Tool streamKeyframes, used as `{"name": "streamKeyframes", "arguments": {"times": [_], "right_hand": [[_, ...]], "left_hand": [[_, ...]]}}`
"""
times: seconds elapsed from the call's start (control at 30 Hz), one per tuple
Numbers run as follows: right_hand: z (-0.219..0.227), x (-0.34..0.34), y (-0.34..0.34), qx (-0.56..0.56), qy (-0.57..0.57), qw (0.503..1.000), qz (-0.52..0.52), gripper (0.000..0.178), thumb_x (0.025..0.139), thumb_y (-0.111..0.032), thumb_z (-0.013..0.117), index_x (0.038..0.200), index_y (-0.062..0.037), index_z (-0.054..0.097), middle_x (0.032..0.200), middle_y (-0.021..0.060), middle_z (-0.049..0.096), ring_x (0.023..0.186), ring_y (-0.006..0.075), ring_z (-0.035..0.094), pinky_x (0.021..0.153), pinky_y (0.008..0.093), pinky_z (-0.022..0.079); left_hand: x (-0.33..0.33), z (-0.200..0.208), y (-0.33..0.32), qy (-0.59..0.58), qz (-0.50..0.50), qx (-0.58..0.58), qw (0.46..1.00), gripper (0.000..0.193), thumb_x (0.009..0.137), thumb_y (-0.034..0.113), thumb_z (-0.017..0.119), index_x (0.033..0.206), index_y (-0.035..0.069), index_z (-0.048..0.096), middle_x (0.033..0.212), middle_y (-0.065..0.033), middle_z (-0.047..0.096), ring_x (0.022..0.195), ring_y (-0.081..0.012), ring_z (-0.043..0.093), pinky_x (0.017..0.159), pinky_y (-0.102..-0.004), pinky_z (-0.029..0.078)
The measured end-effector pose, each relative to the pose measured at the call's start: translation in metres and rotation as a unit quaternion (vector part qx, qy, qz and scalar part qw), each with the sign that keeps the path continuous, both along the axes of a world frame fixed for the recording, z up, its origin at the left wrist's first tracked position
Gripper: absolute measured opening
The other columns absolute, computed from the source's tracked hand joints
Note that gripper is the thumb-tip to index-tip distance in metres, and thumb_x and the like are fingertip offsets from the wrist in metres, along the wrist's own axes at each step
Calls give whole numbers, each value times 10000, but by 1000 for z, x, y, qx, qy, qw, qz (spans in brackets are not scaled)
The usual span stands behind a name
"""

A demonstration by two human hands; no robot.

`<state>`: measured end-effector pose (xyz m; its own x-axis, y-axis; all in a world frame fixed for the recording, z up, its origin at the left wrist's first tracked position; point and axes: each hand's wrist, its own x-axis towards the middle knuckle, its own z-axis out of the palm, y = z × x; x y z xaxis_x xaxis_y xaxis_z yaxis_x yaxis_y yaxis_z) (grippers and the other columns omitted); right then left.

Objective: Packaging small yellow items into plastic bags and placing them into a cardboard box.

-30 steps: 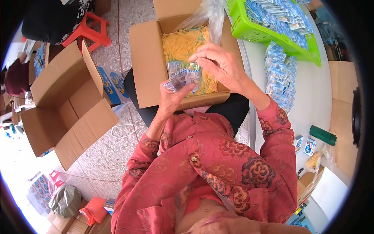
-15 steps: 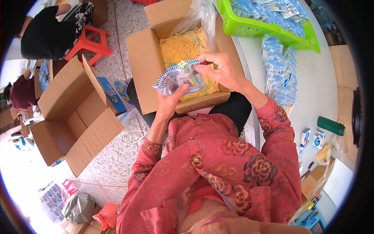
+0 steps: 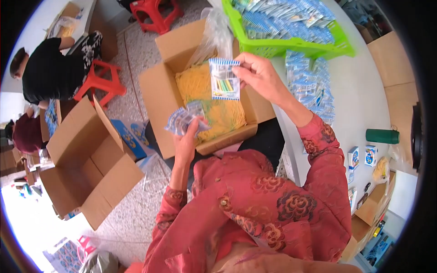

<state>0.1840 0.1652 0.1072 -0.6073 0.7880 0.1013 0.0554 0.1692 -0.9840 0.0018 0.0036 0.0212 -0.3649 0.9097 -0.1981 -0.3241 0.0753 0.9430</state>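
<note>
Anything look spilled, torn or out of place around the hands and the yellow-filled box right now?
Nothing stands out. The right hand holds one small packet above the open cardboard box; the left hand grips a fanned bunch of packets. The loose packet pile lies on the table.

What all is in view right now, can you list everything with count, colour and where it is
Packet: one, clear with blue-striped edge, in the right hand.
Packet bundle: one, blue and white, in the left hand.
Box of yellow bands: one, brown cardboard, open, under both hands.
Empty box: one, brown, open, floor at left.
Basket: one, green, full of blue packets, on table.
Loose packet pile: blue, on table below the basket.
Bottle: one, dark green, lying on table.
Stools: two, red, upper left.
Left hand: holds bundle.
Right hand: holds packet.
</note>
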Motion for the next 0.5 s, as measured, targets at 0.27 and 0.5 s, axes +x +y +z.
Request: {"name": "streamKeyframes", "arguments": {"times": [0.27, 0.5], "right_hand": [[34, 14, 136, 76, 99, 978, -167, 167, 861, -150, 509, 919, 5, 533, 867, 67, 591, 786, 130, 591, 684, 273, 510], [-2, -5, 239, 178, 11, 916, -360, 214, 809, -162, 551, 911, 25, 545, 812, 90, 610, 743, 142, 611, 633, 268, 499]], "left_hand": [[-2, 9, -5, -19, -7, 34, 999, 273, 857, 161, 535, 1035, -45, 525, 823, -84, 614, 793, -152, 579, 768, -304, 452], [-8, -2, -13, -5, -12, 30, 999, 272, 858, 171, 534, 1032, -37, 534, 834, -89, 613, 797, -148, 579, 769, -298, 448]]}}
